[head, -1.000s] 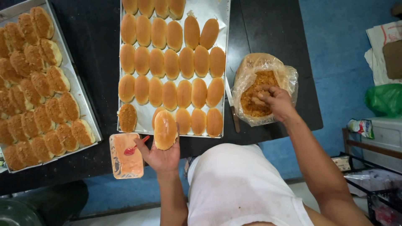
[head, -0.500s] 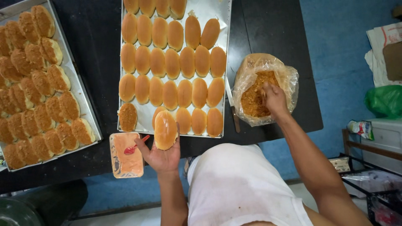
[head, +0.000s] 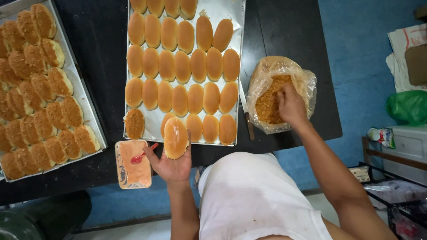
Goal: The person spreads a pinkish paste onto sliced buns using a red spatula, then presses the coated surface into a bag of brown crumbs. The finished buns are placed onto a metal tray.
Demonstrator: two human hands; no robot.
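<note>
My left hand (head: 171, 165) holds a plain golden oval bun (head: 175, 138) just over the near edge of the middle metal tray (head: 231, 13). That tray carries rows of plain buns (head: 182, 66) and one crumb-topped bun (head: 134, 123) at its near left corner. My right hand (head: 291, 106) is down inside a clear plastic bag (head: 307, 82) of orange-brown shredded topping (head: 267, 104), fingers closed into the topping. A small tub of orange sauce (head: 132, 166) with a red spoon (head: 141, 155) sits just left of my left hand.
A second tray (head: 86, 111) at the left is packed with crumb-topped buns (head: 40, 89). A knife (head: 247, 118) lies between the middle tray and the bag. The black table (head: 284, 26) ends at right; beyond are a green bag (head: 407, 106) and shelving.
My right hand has sunk from the top of the bag deeper into the topping and closed its fingers. The left hand with the bun has stayed still.
</note>
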